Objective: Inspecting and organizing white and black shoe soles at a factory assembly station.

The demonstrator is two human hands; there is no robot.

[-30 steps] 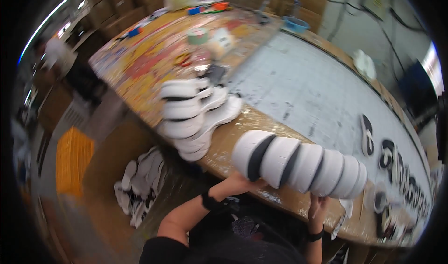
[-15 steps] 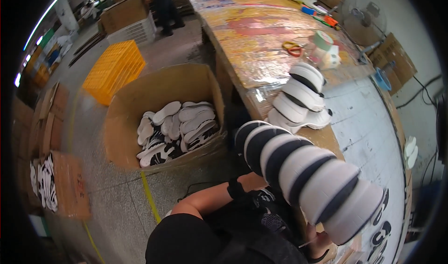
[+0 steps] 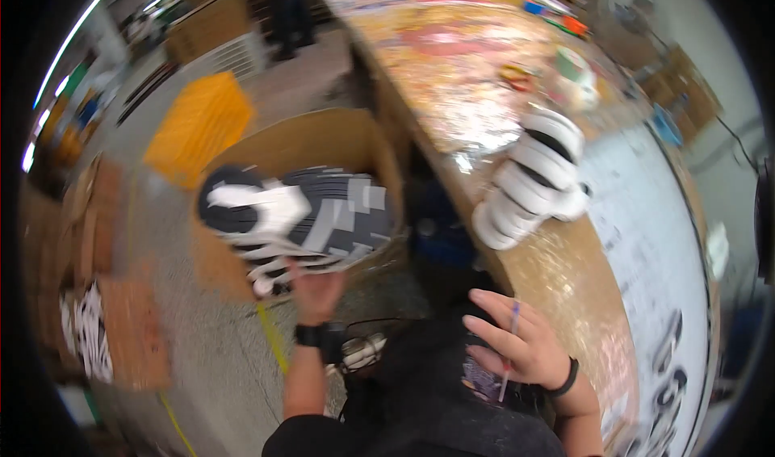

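Note:
A stack of white and dark shoe soles [image 3: 254, 207], smeared by motion, is over the open cardboard box [image 3: 367, 130]. My left hand [image 3: 319, 290] is at the near side of that stack, its fingers against the lower soles and partly hidden by them. To the right, above my lap, my right hand [image 3: 525, 345] has its fingers loosely spread, with a thin pen [image 3: 506, 370] tucked between them. Beyond it, a row of white soles [image 3: 525, 184] leans together on the table's near corner.
The long table [image 3: 452, 61] bears scissors [image 3: 517, 76], tape rolls [image 3: 575, 65] and a pale board [image 3: 646, 215] with loose dark pieces. A yellow crate [image 3: 198, 126] stands behind the box. At left a carton [image 3: 133, 336] sits by more soles. A fan [image 3: 634, 17] stands far right.
The stack of soles has swung from the table side leftward over the box, with my left hand. My right hand has come away from it, and the pen now shows in it.

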